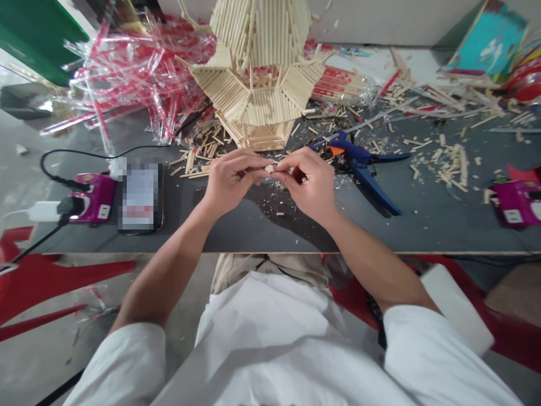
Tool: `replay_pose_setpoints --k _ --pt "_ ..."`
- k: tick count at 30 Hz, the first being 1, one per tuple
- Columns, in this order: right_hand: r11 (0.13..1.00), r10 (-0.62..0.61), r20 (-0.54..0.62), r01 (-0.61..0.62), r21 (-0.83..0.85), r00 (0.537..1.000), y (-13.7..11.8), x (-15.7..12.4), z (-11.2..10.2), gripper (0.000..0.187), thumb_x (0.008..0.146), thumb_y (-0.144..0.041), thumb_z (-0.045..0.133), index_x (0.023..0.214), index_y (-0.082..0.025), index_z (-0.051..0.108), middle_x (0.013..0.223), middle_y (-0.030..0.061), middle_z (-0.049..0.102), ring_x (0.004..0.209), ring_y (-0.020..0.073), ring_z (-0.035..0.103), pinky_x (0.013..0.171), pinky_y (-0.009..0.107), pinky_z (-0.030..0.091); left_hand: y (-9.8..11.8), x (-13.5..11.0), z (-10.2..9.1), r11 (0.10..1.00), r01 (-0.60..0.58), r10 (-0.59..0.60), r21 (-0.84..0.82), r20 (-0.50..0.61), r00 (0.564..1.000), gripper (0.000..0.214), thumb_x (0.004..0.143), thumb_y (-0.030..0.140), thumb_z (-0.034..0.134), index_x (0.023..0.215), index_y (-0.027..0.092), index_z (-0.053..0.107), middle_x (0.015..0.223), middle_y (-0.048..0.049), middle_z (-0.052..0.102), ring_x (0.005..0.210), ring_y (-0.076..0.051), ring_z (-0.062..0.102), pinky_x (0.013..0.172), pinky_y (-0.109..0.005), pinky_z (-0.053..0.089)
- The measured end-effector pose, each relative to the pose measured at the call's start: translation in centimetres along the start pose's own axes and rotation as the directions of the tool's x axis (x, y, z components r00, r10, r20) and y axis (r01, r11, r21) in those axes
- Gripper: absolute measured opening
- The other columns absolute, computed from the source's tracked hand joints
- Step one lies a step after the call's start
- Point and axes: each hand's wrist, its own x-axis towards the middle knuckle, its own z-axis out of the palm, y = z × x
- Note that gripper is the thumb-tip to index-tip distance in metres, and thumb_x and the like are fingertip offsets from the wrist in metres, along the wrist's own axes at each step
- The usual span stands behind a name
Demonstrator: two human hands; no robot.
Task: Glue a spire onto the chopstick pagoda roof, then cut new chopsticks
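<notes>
Left hand and right hand pinched tight on a tiny chopstick offcut — just below the chopstick pagoda.

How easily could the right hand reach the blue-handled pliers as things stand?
Probably easily, yes: the right hand lies just beside the blue-handled pliers, with only loose wood chips between them. Its fingers pinch a small wood piece, so it must release first.

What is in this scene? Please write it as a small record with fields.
Left hand: pinches small wooden piece
Right hand: pinches same piece
Nearest tool: blue-handled cutter
Behind hands: tiered model of wooden sticks
Surface: dark table, scattered with wood offcuts
Also present: phone, red-printed plastic wrappers
</notes>
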Motion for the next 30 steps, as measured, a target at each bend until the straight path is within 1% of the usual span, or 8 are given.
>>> replay_pose_setpoints --k 5,9,11,16,18,23,27,30 --pt "0.996 0.046 0.015 -0.047 0.078 0.999 0.1 0.2 -0.3 0.032 0.087 -0.055 0.077 0.090 -0.023 0.075 0.092 0.0015 0.073 0.062 0.0097 0.054 0.063 0.028 0.046 0.1 0.1 -0.1 0.999 -0.033 0.033 0.010 0.016 0.999 0.016 0.095 0.038 0.075 0.105 0.030 0.084 0.099 -0.0044 0.077 0.064 -0.012 0.070 0.060 -0.024 0.058" --pt "0.965 0.149 0.063 -0.159 0.208 0.987 0.5 0.4 -0.4 0.033 0.080 -0.054 0.083 0.089 -0.022 0.078 0.082 -0.0002 0.074 0.057 0.0089 0.051 0.059 0.027 0.044 0.1 0.1 -0.1 0.999 -0.041 0.042 -0.018 0.040 0.998 0.018 0.095 0.042 0.074 0.106 0.031 0.084 0.099 -0.0049 0.077 0.063 -0.013 0.070 0.058 -0.025 0.057" --pt "0.949 0.172 0.084 -0.188 0.254 0.982 0.7 0.4 -0.5 0.032 0.079 -0.051 0.085 0.089 -0.022 0.079 0.080 -0.0005 0.074 0.056 0.0087 0.051 0.057 0.027 0.042 0.1 0.1 -0.1 0.999 -0.036 0.037 -0.022 0.041 0.998 0.018 0.094 0.042 0.075 0.105 0.030 0.084 0.098 -0.0050 0.077 0.062 -0.013 0.070 0.058 -0.025 0.057" --pt "0.940 0.147 0.121 -0.177 0.292 0.982 1.0 0.7 -0.6 0.028 0.078 -0.050 0.087 0.085 -0.023 0.082 0.087 0.0024 0.076 0.072 0.0131 0.064 0.064 0.028 0.047 0.3 0.1 -0.1 0.997 -0.039 0.043 -0.063 0.061 0.997 0.014 0.094 0.037 0.077 0.101 0.028 0.084 0.094 -0.0044 0.076 0.060 -0.012 0.069 0.057 -0.024 0.058" --pt "0.929 0.154 0.141 -0.192 0.316 0.978 1.0 0.9 -0.6 0.028 0.077 -0.050 0.087 0.083 -0.024 0.082 0.087 0.0023 0.076 0.073 0.0132 0.064 0.064 0.028 0.047 0.3 0.0 0.0 0.996 0.000 0.005 -0.087 0.061 0.998 0.012 0.093 0.035 0.078 0.099 0.026 0.084 0.093 -0.0041 0.076 0.060 -0.011 0.069 0.057 -0.024 0.058" --pt "0.890 0.203 0.164 -0.252 0.381 0.965 1.1 0.9 -0.7 0.029 0.073 -0.049 0.090 0.081 -0.023 0.081 0.084 0.0012 0.075 0.062 0.0101 0.059 0.057 0.026 0.044 0.1 -0.3 0.3 0.972 0.159 -0.159 -0.176 0.012 0.987 0.015 0.086 0.034 0.085 0.096 0.023 0.082 0.074 -0.0013 0.075 0.058 -0.012 0.069 0.054 -0.022 0.055" --pt "0.866 0.267 0.212 -0.330 0.375 0.940 1.2 1.0 -0.6 0.030 0.070 -0.048 0.092 0.079 -0.021 0.080 0.077 0.0004 0.074 0.057 0.0092 0.055 0.054 0.026 0.042 -0.2 -0.3 0.3 0.978 0.148 -0.150 -0.147 0.002 0.989 0.021 0.080 0.040 0.089 0.086 0.021 0.081 0.079 -0.0025 0.076 0.059 -0.013 0.070 0.054 -0.024 0.057" --pt "0.852 0.290 0.241 -0.365 0.377 0.926 1.4 1.0 -0.5 0.028 0.069 -0.044 0.092 0.077 -0.021 0.080 0.072 -0.0007 0.073 0.054 0.0087 0.054 0.053 0.026 0.041 -0.2 -0.3 0.3 0.981 0.126 -0.126 -0.144 0.006 0.992 0.018 0.081 0.037 0.089 0.085 0.021 0.081 0.079 -0.0019 0.076 0.058 -0.013 0.069 0.054 -0.024 0.056"
